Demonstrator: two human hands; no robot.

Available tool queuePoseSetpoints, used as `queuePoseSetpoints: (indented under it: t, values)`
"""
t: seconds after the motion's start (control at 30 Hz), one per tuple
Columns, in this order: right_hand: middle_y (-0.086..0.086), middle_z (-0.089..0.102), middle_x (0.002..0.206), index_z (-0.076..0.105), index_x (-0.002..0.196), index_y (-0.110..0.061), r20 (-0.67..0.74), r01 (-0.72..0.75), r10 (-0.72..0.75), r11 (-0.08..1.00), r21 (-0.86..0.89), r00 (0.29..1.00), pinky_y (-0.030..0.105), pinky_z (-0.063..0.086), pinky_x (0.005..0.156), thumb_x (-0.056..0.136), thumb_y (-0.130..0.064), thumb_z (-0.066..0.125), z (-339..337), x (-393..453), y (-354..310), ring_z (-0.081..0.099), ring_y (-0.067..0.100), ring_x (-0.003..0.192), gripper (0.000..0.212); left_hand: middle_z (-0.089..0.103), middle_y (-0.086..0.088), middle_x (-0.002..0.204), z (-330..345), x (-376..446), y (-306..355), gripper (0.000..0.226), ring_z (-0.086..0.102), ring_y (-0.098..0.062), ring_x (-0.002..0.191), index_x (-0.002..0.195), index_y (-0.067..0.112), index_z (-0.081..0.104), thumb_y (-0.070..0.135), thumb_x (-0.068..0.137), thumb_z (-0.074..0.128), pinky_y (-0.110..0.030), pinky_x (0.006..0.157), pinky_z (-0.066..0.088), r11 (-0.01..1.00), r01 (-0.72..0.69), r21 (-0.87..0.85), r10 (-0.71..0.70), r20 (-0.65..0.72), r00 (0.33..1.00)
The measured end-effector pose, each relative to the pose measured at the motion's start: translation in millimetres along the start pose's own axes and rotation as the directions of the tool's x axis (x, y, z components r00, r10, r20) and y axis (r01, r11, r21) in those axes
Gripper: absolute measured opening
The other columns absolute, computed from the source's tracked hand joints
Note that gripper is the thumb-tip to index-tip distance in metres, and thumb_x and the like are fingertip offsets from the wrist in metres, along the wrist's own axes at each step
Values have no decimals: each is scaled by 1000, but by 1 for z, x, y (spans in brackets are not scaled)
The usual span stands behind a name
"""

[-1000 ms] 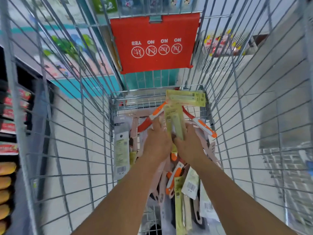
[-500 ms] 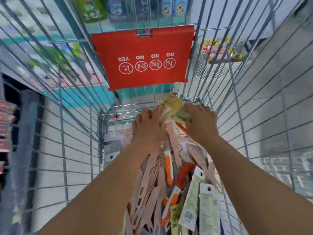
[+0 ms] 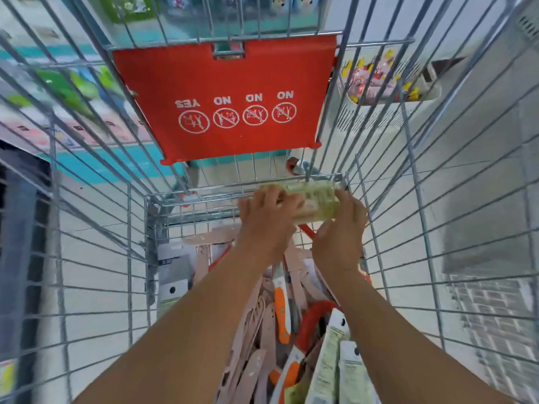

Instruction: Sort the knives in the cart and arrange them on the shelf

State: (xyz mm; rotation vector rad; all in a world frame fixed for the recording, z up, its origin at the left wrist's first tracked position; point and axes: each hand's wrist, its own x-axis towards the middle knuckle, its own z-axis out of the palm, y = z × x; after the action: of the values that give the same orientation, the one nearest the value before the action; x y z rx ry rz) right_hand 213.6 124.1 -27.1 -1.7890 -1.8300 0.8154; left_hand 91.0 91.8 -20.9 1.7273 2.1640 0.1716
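Both hands reach to the far end of the wire cart (image 3: 137, 258), at about 12 o'clock from the heap. The left hand (image 3: 267, 218) curls its fingers over the left end of a stack of green-carded knife packs (image 3: 316, 201), and the right hand (image 3: 341, 228) grips the right end, thumb under, fingers bent round it. The stack lies crosswise against the cart's end wall. Below the forearms, toward 6 o'clock, lie pink packaged knives (image 3: 250, 339), an orange-handled knife (image 3: 281, 310) and more green packs (image 3: 338, 365). A red seat flap (image 3: 227, 94) hangs above.
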Motion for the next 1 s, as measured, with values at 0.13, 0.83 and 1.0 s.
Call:
queuePoseSetpoints:
  t: [0.13,0.83,1.0]
  values:
    - [6,32,147,43,139,-16,-53,111,-117,988,-106,992,36,29,114,76,12,51,6,7,6,28,21,136,70,41,-2,129,5,26,9,25,30,-25,129,118,24,53,25,93,53,-46,107,22,990,-94,-107,82,-112,990]
    - [-1,-8,161,-2,152,-25,426,265,-35,828,-494,904,41,-2,118,99,-36,41,2,18,9,-12,20,147,69,8,-2,156,24,-6,9,78,36,-24,132,151,18,-2,6,93,48,-41,104,41,880,226,-419,-204,99,974]
    - [2,7,160,12,152,-19,365,318,-172,865,-388,915,41,3,118,95,-27,48,0,-9,2,2,22,148,68,4,-2,160,24,-42,-10,77,16,-25,145,152,22,3,6,93,50,-41,116,26,902,307,-305,-295,86,952]
